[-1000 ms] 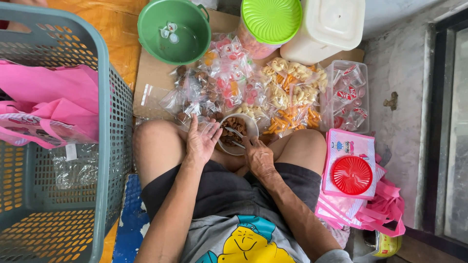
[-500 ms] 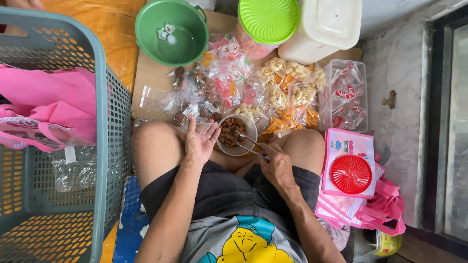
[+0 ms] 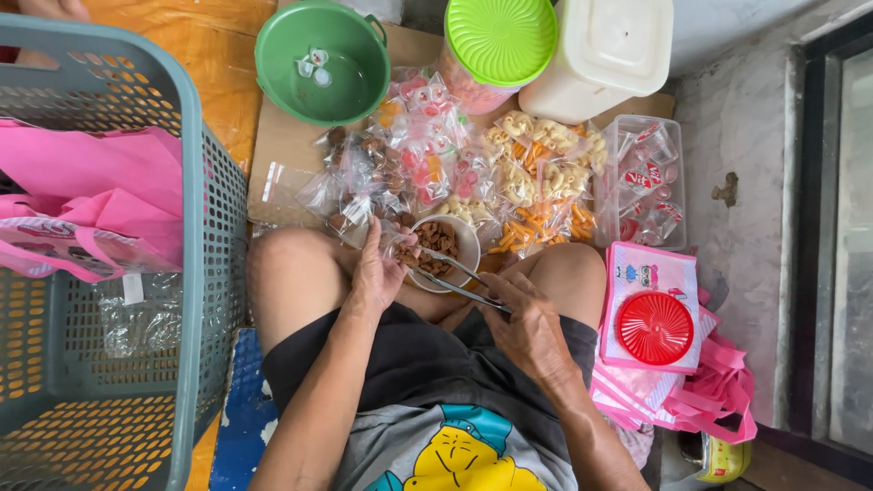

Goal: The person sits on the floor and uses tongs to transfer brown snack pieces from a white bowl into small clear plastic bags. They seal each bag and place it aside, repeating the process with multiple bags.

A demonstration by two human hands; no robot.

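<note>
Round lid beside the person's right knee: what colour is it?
Red lid, seen in the head view.

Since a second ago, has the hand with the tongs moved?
Yes. The right hand has slid back toward the body, away from the small bowl, tongs still reaching it.

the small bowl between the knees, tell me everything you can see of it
The bowl is small, round and pale, plastic by the look of it, standing upright on the floor between the person's bare knees. It holds a heap of small brown snack pieces. Metal tongs, held in the right hand, reach into it from the right. The left hand holds a small clear bag at its left rim. Behind it lie filled clear snack bags on cardboard.
</note>
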